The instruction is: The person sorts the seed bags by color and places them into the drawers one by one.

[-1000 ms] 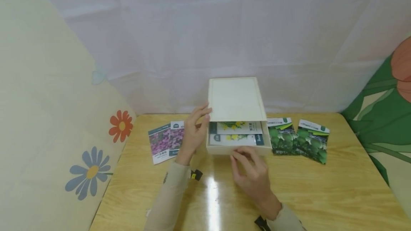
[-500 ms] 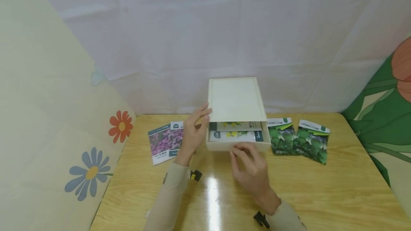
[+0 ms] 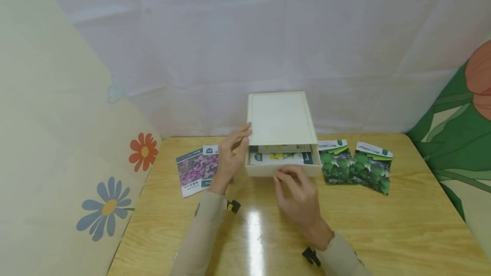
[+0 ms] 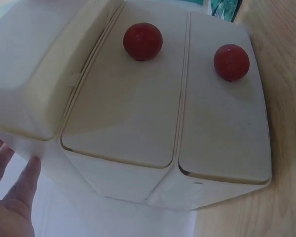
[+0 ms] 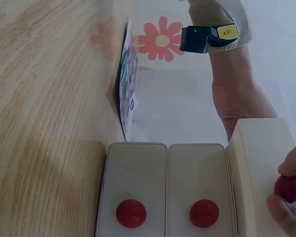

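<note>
A white cabinet point(image 3: 281, 118) with three stacked drawers stands at the back of the table. Its top drawer point(image 3: 264, 171) is partly pulled out, and packets with yellow flowers point(image 3: 284, 158) lie inside. My right hand point(image 3: 301, 197) is at this drawer's front; in the right wrist view its thumb and fingers pinch a round red knob point(image 5: 287, 188). Against the cabinet's left side rests my left hand point(image 3: 233, 153), fingers extended. The two lower drawers, each with a red knob point(image 4: 143, 41), are closed in the left wrist view.
Two packets with purple flowers point(image 3: 189, 171) lie left of the cabinet, partly behind my left hand. To its right are two packets with green leaves point(image 3: 372, 167). A pale cloth point(image 3: 215, 54) hangs behind the wooden table point(image 3: 383, 233).
The top drawer has slid inward, away from me, with my right hand on its knob; less of the packets shows. My left hand has stayed against the cabinet's side.
</note>
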Demonstrator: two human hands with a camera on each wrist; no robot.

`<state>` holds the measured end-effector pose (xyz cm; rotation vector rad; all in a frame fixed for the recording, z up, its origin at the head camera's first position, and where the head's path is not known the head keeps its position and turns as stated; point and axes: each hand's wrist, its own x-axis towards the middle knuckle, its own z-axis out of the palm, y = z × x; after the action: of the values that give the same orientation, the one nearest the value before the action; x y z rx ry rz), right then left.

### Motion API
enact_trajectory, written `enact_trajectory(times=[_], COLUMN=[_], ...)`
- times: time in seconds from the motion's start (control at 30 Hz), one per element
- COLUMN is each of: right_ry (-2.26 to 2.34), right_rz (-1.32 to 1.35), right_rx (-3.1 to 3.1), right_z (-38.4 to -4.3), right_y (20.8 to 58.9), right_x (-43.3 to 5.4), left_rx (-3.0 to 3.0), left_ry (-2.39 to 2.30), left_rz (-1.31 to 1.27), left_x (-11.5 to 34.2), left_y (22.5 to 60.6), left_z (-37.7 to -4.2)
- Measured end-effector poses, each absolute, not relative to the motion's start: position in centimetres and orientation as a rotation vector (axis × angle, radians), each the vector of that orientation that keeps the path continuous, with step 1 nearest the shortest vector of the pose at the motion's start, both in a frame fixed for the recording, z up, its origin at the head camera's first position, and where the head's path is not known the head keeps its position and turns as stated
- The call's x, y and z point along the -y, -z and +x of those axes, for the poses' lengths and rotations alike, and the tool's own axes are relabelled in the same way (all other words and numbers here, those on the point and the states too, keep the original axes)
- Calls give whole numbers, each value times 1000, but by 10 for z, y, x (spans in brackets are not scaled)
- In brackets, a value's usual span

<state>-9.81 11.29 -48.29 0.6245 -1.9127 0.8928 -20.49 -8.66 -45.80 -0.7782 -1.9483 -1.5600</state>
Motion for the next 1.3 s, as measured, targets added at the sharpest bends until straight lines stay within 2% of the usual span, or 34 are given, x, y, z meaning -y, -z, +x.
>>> enact_trajectory(times=[0.27, 0.67, 1.3], right_ry=[-899, -904, -890], right_rz=[616, 623, 595], right_rx=[1934, 1918, 1936], right_z=[-101, -108, -116], right_y=[485, 483, 481], right_x=[-113, -112, -112], left_rx=[1939, 1979, 1921], left_ry=[1625, 1677, 1792], left_rz=[-826, -859, -762], left_x=[96, 101, 94], left_y=[472, 461, 467], left_z=[-214, -216, -223])
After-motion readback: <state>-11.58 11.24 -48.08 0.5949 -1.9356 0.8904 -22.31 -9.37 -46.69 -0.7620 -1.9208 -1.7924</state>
